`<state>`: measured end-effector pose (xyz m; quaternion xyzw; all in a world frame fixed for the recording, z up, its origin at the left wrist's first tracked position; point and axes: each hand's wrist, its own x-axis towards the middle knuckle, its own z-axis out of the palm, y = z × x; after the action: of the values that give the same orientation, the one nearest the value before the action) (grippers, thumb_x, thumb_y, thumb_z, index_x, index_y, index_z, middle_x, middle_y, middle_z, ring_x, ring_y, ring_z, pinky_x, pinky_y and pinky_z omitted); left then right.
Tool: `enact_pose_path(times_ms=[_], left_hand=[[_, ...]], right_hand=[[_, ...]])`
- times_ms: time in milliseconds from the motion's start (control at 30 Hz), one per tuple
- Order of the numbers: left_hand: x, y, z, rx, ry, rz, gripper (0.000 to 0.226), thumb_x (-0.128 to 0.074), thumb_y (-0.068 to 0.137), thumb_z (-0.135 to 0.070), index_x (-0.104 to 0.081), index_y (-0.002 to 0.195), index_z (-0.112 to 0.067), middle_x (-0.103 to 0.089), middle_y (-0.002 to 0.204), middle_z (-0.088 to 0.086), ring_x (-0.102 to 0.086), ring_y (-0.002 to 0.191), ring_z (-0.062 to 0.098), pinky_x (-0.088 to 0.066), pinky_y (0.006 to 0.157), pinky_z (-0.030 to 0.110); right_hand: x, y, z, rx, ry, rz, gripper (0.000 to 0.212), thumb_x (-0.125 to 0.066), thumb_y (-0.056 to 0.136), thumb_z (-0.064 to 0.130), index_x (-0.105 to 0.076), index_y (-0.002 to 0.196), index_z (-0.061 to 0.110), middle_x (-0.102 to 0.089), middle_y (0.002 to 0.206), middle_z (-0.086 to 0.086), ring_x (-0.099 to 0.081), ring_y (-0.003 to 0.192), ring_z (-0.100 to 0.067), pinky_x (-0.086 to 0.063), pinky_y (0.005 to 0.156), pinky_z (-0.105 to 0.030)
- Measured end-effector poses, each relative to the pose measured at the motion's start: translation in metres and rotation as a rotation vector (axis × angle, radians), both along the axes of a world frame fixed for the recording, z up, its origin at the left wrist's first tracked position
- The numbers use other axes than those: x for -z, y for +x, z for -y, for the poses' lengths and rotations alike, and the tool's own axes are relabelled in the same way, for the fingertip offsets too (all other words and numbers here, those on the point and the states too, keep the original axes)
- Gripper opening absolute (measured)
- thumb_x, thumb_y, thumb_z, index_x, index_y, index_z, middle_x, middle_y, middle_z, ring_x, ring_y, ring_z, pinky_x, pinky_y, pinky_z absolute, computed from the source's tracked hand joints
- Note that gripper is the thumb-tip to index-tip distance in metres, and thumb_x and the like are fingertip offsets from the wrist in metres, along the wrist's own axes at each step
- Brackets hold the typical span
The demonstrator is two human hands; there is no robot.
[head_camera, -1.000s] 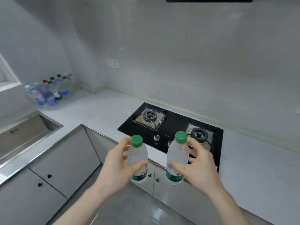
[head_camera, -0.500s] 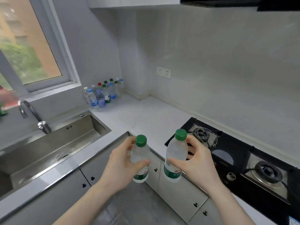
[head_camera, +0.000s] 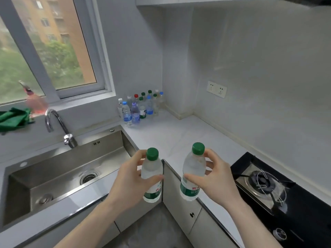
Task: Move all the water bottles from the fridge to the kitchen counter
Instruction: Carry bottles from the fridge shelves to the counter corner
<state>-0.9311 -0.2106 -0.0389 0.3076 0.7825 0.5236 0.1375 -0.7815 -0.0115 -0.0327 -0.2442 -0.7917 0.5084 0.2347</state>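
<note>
We were in the carrying step, a green-capped water bottle in each hand, both held upright in the air in front of the corner of the kitchen counter (head_camera: 179, 138). Our left hand (head_camera: 130, 183) was wrapped round the body of the left bottle (head_camera: 152, 174), thumb across its front. Our right hand (head_camera: 215, 178) gripped the right bottle (head_camera: 193, 172) the same way, fingers curled behind its shoulder. Neither bottle touched the counter; both hung over the cabinet fronts below its edge.

At the far end of the counter, in the corner under the window (head_camera: 53, 51), stood a cluster of bottles (head_camera: 141, 106) with blue, green, red and white caps. The sink (head_camera: 71, 169) lay left of that corner and the gas hob (head_camera: 268, 181) to the right. The fridge was out of sight.

We judged the next move to be a reach forward over the bare counter toward that cluster, setting both bottles down upright just beside it without knocking the front row, then letting go.
</note>
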Motion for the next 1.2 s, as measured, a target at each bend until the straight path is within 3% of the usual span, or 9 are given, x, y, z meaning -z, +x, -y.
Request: enact_pose_path(times_ms=[200, 600, 800, 933, 1200], left_hand=[[0.005, -0.069, -0.054, -0.082, -0.041, -0.055, 0.057, -0.093, 0.071, -0.027, -0.057, 0.111, -0.048, -0.069, 0.103, -0.025, -0.068, 0.100, 0.001, -0.058, 0.084, 0.027], [0.013, -0.189, -0.133, -0.235, -0.027, 0.014, 0.058, -0.094, 0.070, -0.022, -0.059, 0.109, -0.046, -0.073, 0.102, -0.016, -0.071, 0.094, 0.009, -0.062, 0.081, 0.034], [0.030, -0.265, -0.155, -0.236, -0.064, 0.038, 0.057, -0.093, 0.071, -0.018, -0.060, 0.108, -0.046, -0.071, 0.107, -0.017, -0.072, 0.099, 0.015, -0.063, 0.082, 0.039], [0.046, -0.325, -0.168, -0.238, -0.079, 0.036, 0.062, -0.093, 0.070, -0.021, -0.056, 0.109, -0.051, -0.070, 0.107, -0.017, -0.070, 0.099, 0.013, -0.062, 0.079, 0.033], [0.086, -0.444, -0.181, -0.284, -0.125, 0.087, 0.063, -0.094, 0.067, -0.026, -0.056, 0.111, -0.048, -0.070, 0.104, -0.021, -0.069, 0.097, 0.007, -0.062, 0.081, 0.040]], right_hand=[[0.011, -0.080, -0.066, -0.087, -0.004, 0.008, 0.055, -0.092, 0.068, 0.020, -0.064, 0.110, 0.041, -0.069, 0.112, 0.020, -0.068, 0.104, -0.004, -0.062, 0.085, -0.034], [0.020, -0.226, -0.169, -0.215, 0.059, 0.042, 0.059, -0.094, 0.064, 0.024, -0.061, 0.109, 0.043, -0.065, 0.107, 0.029, -0.066, 0.099, 0.004, -0.063, 0.081, -0.030], [0.039, -0.298, -0.196, -0.214, 0.051, 0.071, 0.059, -0.094, 0.064, 0.025, -0.060, 0.109, 0.043, -0.066, 0.108, 0.025, -0.066, 0.103, -0.002, -0.060, 0.080, -0.024], [0.056, -0.352, -0.209, -0.183, 0.032, 0.112, 0.057, -0.093, 0.063, 0.026, -0.060, 0.107, 0.044, -0.066, 0.108, 0.026, -0.067, 0.102, -0.002, -0.061, 0.082, -0.029], [0.089, -0.469, -0.212, -0.143, 0.021, 0.260, 0.054, -0.088, 0.060, 0.028, -0.058, 0.103, 0.041, -0.073, 0.095, 0.020, -0.071, 0.086, -0.005, -0.062, 0.078, -0.040]])
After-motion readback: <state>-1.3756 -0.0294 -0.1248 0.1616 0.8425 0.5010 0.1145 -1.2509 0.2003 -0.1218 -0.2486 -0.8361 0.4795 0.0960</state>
